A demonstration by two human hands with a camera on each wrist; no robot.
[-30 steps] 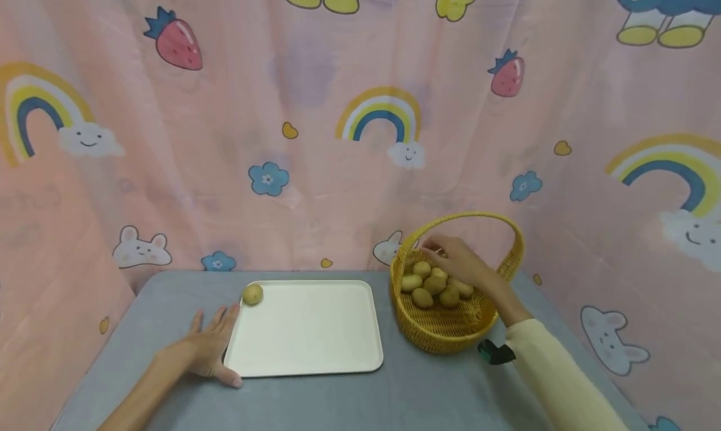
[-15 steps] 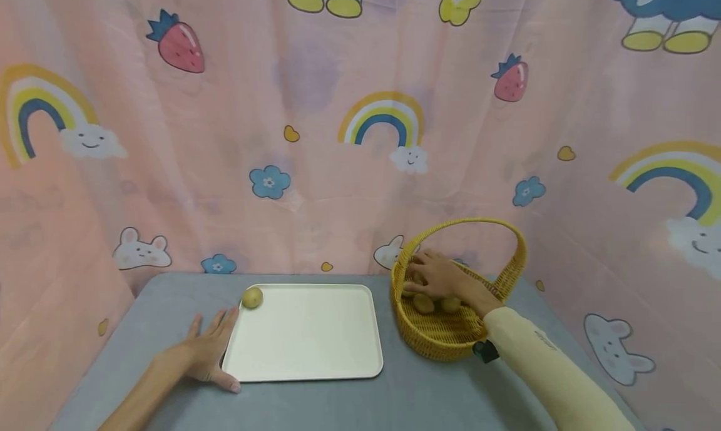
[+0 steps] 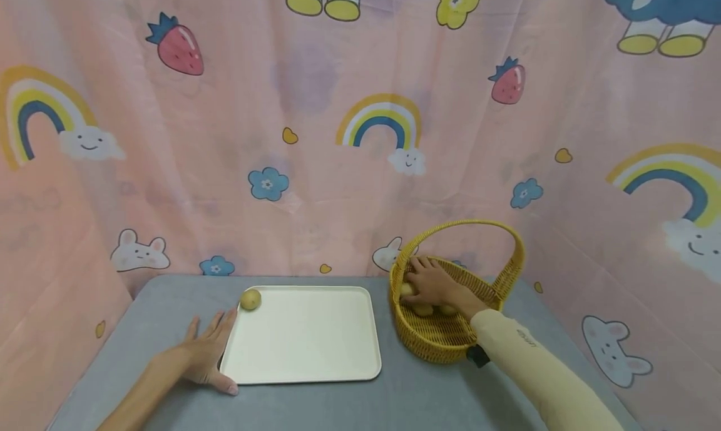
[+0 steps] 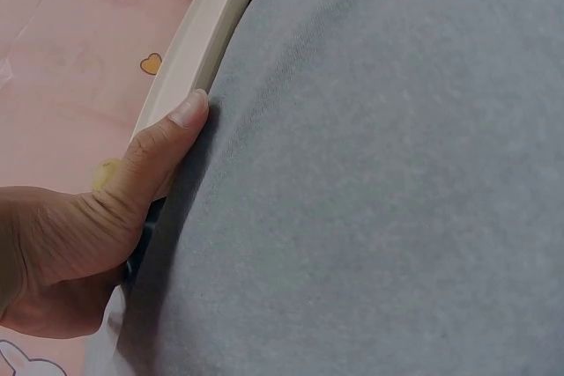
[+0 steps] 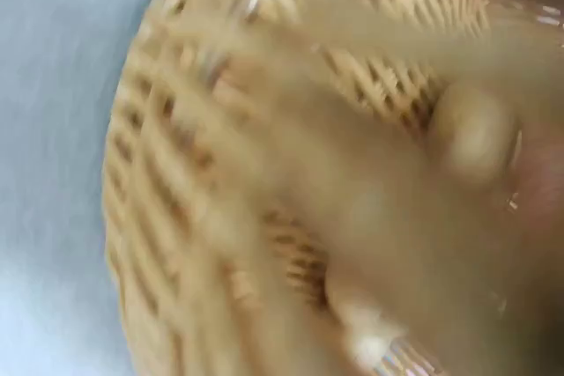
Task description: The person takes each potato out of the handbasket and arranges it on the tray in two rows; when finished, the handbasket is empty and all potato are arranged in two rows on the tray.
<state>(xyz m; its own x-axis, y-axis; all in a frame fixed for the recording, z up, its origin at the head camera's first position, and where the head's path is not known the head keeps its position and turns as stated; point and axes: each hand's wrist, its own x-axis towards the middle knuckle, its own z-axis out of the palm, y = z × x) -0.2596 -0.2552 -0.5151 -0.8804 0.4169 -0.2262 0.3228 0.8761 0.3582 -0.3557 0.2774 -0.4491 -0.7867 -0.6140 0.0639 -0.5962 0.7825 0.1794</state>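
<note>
My left hand (image 3: 204, 353) rests with fingers spread against the left edge of a white rectangular tray (image 3: 306, 337). In the left wrist view its thumb (image 4: 167, 143) lies along the tray's rim. One potato (image 3: 250, 299) sits in the tray's far left corner. My right hand (image 3: 435, 285) reaches into a yellow wicker basket (image 3: 430, 349), its fingers spread over several potatoes (image 3: 422, 309). The hand hides most of them. In the right wrist view the image is blurred, with a potato (image 5: 476, 134) near the woven wall.
The basket's tall arched handle (image 3: 467, 223) rises over the right hand. A grey cloth (image 3: 332, 409) covers the table. Behind it hangs a pink patterned curtain (image 3: 315, 231). A dark object (image 3: 477, 356) shows below the right sleeve.
My right hand has moved down from above the potatoes, onto them, and slightly left within the basket. The left hand, the tray and the potato on it have stayed put.
</note>
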